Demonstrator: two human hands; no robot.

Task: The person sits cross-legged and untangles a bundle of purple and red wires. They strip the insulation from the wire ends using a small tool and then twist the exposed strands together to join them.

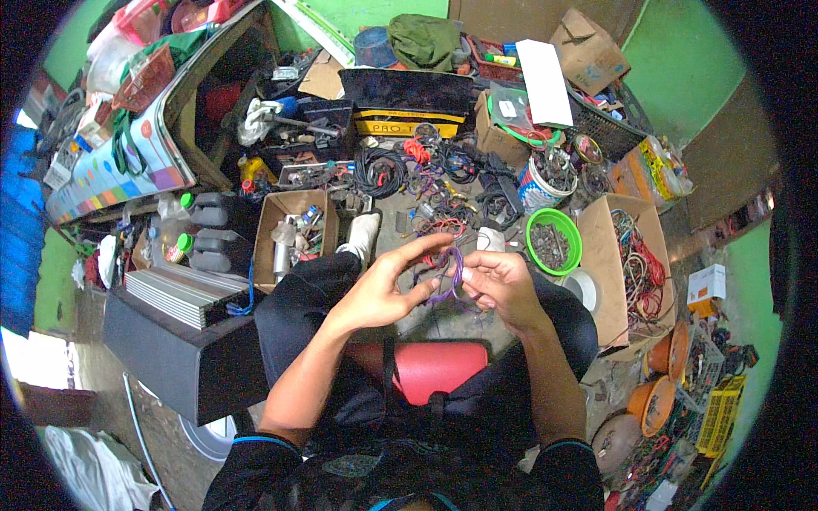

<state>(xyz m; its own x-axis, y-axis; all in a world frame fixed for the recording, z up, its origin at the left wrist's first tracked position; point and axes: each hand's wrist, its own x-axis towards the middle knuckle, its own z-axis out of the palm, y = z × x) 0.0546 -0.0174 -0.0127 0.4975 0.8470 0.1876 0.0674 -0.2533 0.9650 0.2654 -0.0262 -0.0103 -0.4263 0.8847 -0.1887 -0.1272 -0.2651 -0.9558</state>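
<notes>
The grey floor (111,417) around you carries everything here. Beyond your left hand (383,285) and right hand (504,285) lie loose parts and wire scraps (443,204), with a coil of black cable (381,173) farther out. Left of your hands sits an open cardboard box (267,243); farther left and nearer your body stands a big dark cabinet (187,353). Just right of them you have a green bowl (530,241), a white bucket (533,194) past it, and a large carton (600,255) alongside. Well right and nearer you, an orange bowl (641,403) and a yellow crate (721,417) rest among clutter.
</notes>
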